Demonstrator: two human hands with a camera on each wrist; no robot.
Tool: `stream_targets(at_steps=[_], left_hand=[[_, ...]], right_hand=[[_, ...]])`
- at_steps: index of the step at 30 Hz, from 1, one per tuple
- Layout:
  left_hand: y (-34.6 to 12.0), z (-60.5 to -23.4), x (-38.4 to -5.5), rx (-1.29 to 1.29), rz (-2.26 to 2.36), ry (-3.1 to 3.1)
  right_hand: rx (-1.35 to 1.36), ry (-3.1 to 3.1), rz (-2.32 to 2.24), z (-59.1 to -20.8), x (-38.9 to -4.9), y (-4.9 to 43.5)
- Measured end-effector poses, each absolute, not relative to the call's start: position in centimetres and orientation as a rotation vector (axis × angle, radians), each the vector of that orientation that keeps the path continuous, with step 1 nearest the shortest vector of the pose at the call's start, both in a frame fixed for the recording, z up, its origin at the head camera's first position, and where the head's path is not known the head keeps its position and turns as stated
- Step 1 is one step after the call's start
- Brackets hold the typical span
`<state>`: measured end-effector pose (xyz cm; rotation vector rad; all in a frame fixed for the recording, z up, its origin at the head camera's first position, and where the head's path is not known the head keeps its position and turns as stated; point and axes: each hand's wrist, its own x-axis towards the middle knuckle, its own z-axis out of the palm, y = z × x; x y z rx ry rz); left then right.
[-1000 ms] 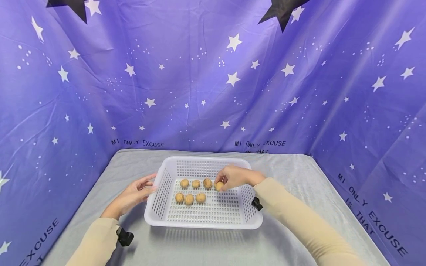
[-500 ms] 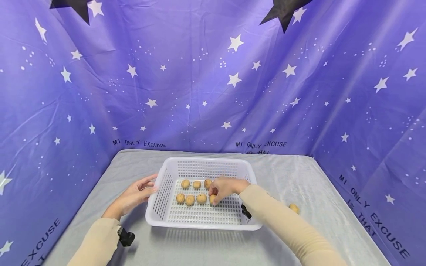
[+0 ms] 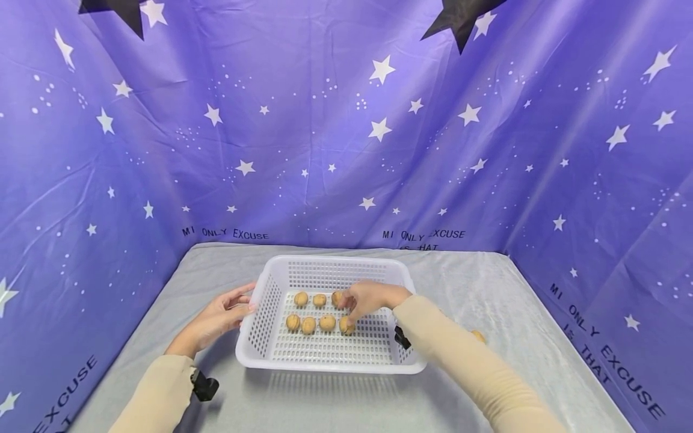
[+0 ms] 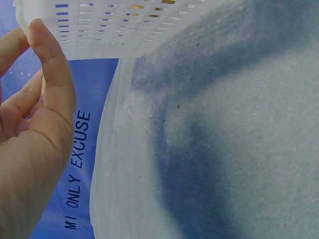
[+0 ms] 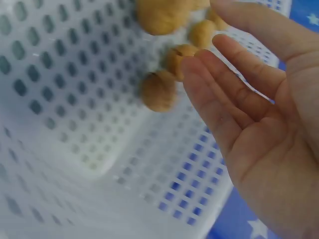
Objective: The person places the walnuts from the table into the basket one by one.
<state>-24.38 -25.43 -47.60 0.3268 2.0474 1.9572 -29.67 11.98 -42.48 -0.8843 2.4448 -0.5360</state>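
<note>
A white perforated plastic basket (image 3: 330, 368) stands on the table and holds two rows of walnuts. My left hand (image 3: 213, 319) touches the basket's left rim with its thumb and fingertips, the fingers fairly straight. Inside the basket, my right hand (image 3: 370, 297) hovers low with relaxed, parted fingers and nothing between them. Just under its fingertips sits the rightmost walnut (image 3: 347, 325) of the front row. A walnut (image 3: 337, 298) of the back row is partly hidden behind this hand. In the right wrist view, the walnuts (image 5: 158, 91) lie beyond the loosely extended fingers (image 5: 209, 104).
Another walnut (image 3: 477, 335) lies on the grey cloth (image 3: 520, 319) right of the basket, partly covered by the right sleeve. Blue star-printed curtains (image 3: 346, 150) enclose the table at the back and both sides. Black cameras (image 3: 204, 386) are strapped to the wrists.
My right hand brought a walnut down and leftward to the right end of the front row, then let it go and lifted slightly. The left hand has stayed at the rim.
</note>
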Motion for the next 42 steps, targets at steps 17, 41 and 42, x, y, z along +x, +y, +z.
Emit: stream_targets(at_steps=[17,41,42], left_hand=[[-25.6,-47.7,-24.2,0.302,1.949,2.059],[-25.5,-47.7,-24.4,0.32,1.951,2.038],[-25.5,-47.7,-24.4,0.323,1.952,2.036]], right_hand=[[-0.968,2.556,-0.709,-36.4,-28.8,18.8],[-0.724,2.68,-0.812,-40.6,-24.7,34.9],[-0.685,2.674,-0.824,-41.0,-24.4,35.3]])
